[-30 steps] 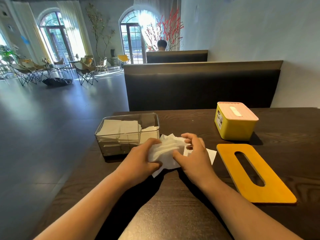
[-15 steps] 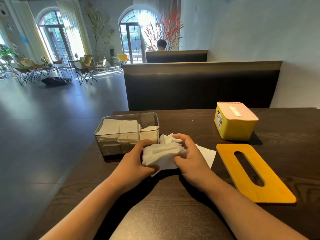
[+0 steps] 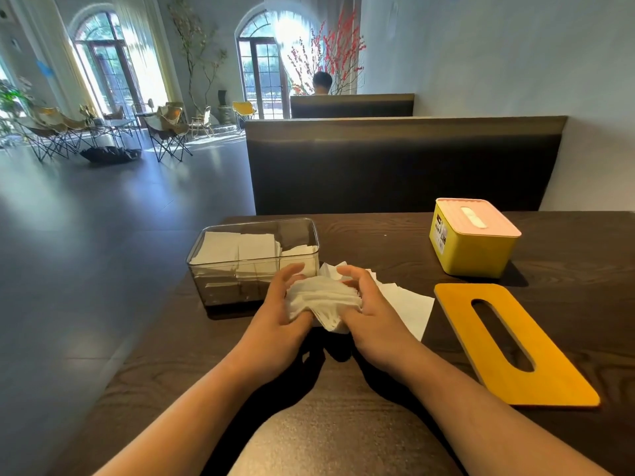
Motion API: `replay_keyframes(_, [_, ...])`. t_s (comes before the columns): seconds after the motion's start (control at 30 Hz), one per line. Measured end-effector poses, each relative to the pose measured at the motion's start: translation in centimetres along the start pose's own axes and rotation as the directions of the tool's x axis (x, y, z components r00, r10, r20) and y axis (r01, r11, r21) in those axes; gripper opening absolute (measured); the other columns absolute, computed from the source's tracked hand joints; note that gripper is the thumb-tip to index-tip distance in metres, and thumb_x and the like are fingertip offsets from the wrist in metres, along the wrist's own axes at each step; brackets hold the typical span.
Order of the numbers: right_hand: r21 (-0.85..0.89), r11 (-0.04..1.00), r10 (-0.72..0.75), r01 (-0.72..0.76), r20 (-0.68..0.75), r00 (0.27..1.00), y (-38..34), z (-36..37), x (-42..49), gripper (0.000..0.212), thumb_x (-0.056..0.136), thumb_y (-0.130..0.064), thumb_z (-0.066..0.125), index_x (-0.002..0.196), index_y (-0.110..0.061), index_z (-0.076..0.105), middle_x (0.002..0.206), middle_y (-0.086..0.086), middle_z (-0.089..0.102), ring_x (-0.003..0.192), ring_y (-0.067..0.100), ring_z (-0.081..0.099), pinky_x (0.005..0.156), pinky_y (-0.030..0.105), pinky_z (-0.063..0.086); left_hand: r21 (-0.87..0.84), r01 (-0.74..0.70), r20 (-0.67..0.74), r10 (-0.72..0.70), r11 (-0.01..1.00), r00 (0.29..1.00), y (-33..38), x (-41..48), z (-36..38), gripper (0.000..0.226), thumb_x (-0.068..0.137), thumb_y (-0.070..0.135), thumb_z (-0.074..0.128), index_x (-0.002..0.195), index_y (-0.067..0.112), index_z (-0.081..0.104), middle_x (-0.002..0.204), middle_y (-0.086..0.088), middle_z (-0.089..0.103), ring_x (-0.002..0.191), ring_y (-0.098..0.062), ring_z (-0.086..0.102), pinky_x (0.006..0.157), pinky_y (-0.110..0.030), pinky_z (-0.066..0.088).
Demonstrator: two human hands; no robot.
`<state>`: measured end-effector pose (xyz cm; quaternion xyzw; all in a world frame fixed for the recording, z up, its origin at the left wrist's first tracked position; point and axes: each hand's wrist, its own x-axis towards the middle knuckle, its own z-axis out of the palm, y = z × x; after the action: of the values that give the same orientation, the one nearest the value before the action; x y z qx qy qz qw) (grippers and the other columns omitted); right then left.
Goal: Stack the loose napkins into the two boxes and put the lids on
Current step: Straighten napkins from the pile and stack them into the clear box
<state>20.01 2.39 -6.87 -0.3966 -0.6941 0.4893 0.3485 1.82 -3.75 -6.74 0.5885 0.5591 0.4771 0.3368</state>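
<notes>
The left hand (image 3: pixel 280 316) and the right hand (image 3: pixel 372 314) curl their fingers (image 3: pixel 348 271) round a bunch of napkins (image 3: pixel 321 297) near the left edge of the surface (image 3: pixel 395 242), probably to make it neat for the clear box (image 3: pixel 240 269) just behind.

A dark wooden table (image 3: pixel 378 235) meets 2 booth backs (image 3: pixel 395 166). Behind them are a seated person (image 3: pixel 322 82) and red branches (image 3: pixel 340 46). Folding chairs (image 3: pixel 168 128) flank a floor heap (image 3: pixel 110 154), possibly a bag.

Sunlit arched windows (image 3: pixel 106 60), dark booths (image 3: pixel 395 166)
</notes>
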Motion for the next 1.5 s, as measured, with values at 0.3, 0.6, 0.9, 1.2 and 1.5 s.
replay_keyframes(0.3, [0.084,0.995,-0.074,0.060,0.166,0.983,-0.7,-0.6,-0.5,0.084,0.069,-0.066,0.072,0.142,-0.060,0.032,0.147,-0.017,0.042,0.125,0.001,0.054,0.098,0.022,0.054,0.042,-0.013,-0.124,0.018,0.999,0.992,0.0,0.0,0.2,0.046,0.100,0.015,0.067,0.127,0.050,0.054,0.124,0.020,0.063,0.110,0.004,0.064,0.093,-0.021,0.057])
replay_keyframes(0.6, [-0.185,0.978,-0.102,0.095,-0.032,0.994,-0.3,-0.8,-0.2,0.057,0.097,-0.018,0.071,0.138,-0.049,0.045,0.124,-0.011,0.062,0.106,0.004,0.063,0.079,0.011,0.053,0.076,-0.038,-0.121,0.048,0.996,0.991,0.0,0.3,-0.1,0.022,0.100,0.030,0.069,0.113,0.047,0.066,0.121,0.018,0.064,0.105,0.000,0.065,0.085,-0.026,0.060])
replay_keyframes(0.9, [-0.166,0.979,-0.127,0.121,-0.029,0.991,-0.1,-0.5,-0.2,0.054,0.094,-0.018,0.075,0.130,-0.049,0.049,0.118,-0.016,0.061,0.102,-0.003,0.063,0.086,0.018,0.057,0.028,-0.006,-0.197,0.011,1.000,0.980,-0.5,1.2,-0.3,0.004,0.096,0.034,0.071,0.096,0.037,0.073,0.115,0.017,0.069,0.110,-0.009,0.064,0.092,-0.036,0.059])
replay_keyframes(1.2, [-0.105,0.992,-0.068,0.064,-0.039,0.997,-0.2,-0.7,-0.2,0.059,0.096,-0.018,0.074,0.139,-0.044,0.044,0.124,-0.014,0.057,0.108,0.005,0.062,0.080,0.013,0.057,-0.255,0.106,-0.211,-0.162,0.961,0.964,-0.2,1.3,-1.3,0.009,0.102,0.019,0.064,0.099,0.015,0.072,0.111,0.012,0.074,0.104,-0.013,0.070,0.091,-0.042,0.062])
replay_keyframes(1.5, [-0.175,0.978,-0.109,0.112,0.027,0.994,-0.1,-0.3,-0.3,0.069,0.103,-0.018,0.064,0.137,-0.068,0.031,0.147,-0.018,0.040,0.127,0.004,0.048,0.087,0.007,0.050,-0.117,0.080,-0.225,-0.105,0.990,0.969,-0.2,0.8,-1.1,0.007,0.102,0.019,0.064,0.097,0.019,0.069,0.100,0.012,0.072,0.097,-0.012,0.069,0.085,-0.035,0.063])
